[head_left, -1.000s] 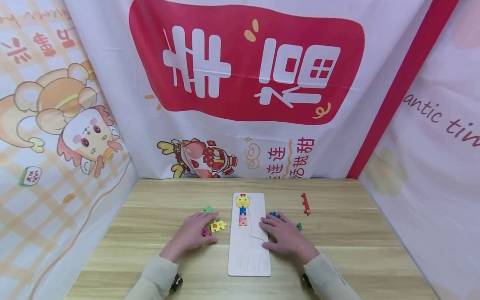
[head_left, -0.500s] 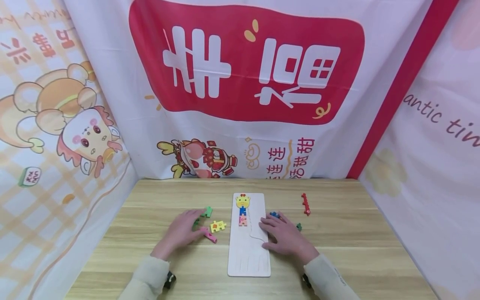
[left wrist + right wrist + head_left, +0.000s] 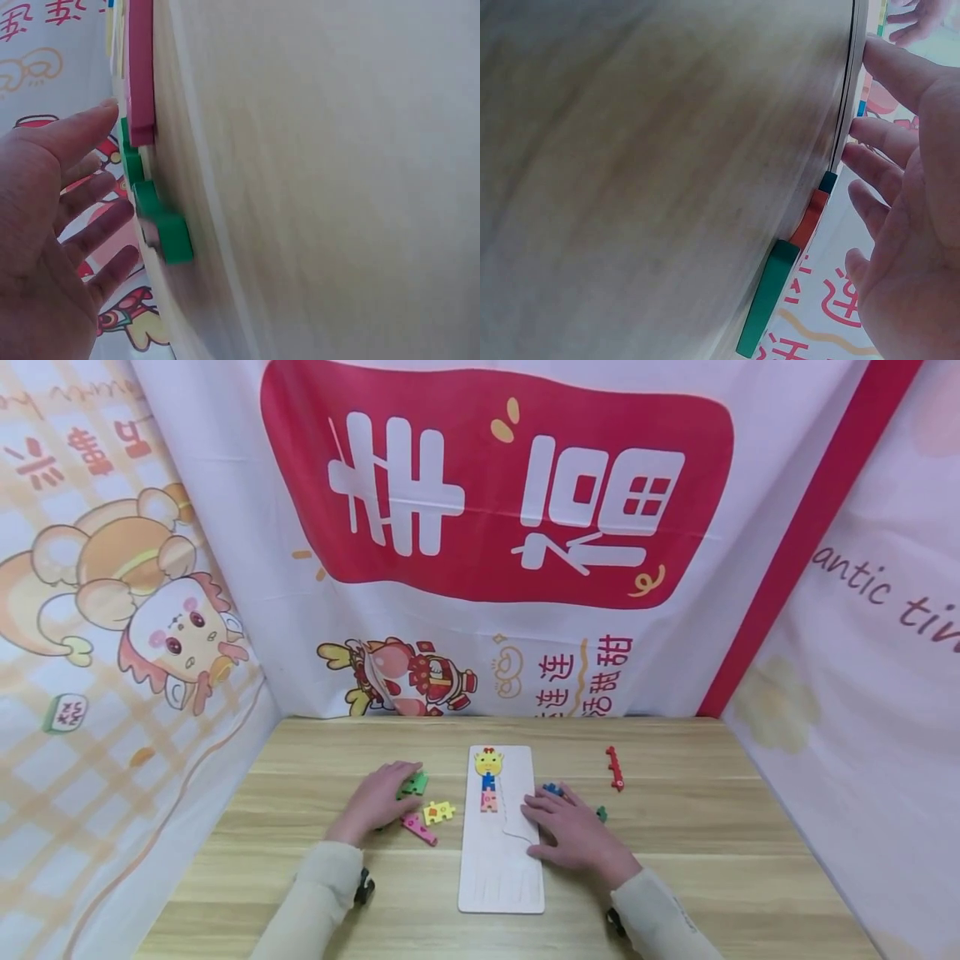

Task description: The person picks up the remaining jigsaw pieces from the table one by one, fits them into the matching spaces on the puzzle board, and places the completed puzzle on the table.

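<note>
A white puzzle board (image 3: pixel 501 868) lies upright on the table with a giraffe head piece (image 3: pixel 490 762), a blue piece (image 3: pixel 489 782) and a pink piece (image 3: pixel 489 801) joined down its left side. Left of it, my left hand (image 3: pixel 375 802) hovers over a green puzzle piece (image 3: pixel 415 783), thumb and fingers spread about it, slightly bent. In the left wrist view another green piece (image 3: pixel 176 238) lies under the fingers. By the thumb are a pink piece (image 3: pixel 420 829) and a yellow piece (image 3: pixel 438 812). Fingers spread, my right hand (image 3: pixel 572 833) rests on the board's right edge.
Beyond my right hand are a blue piece (image 3: pixel 552 789), partly covered by the fingers, and a dark green piece (image 3: pixel 602 813). A long red piece (image 3: pixel 615 768) lies farther back on the right. Printed cloth (image 3: pixel 495 485) hangs at the table's back edge.
My left hand drew back left from the yellow and pink pieces, then shifted up to the green piece. The pink piece is now uncovered. The right hand stays on the board.
</note>
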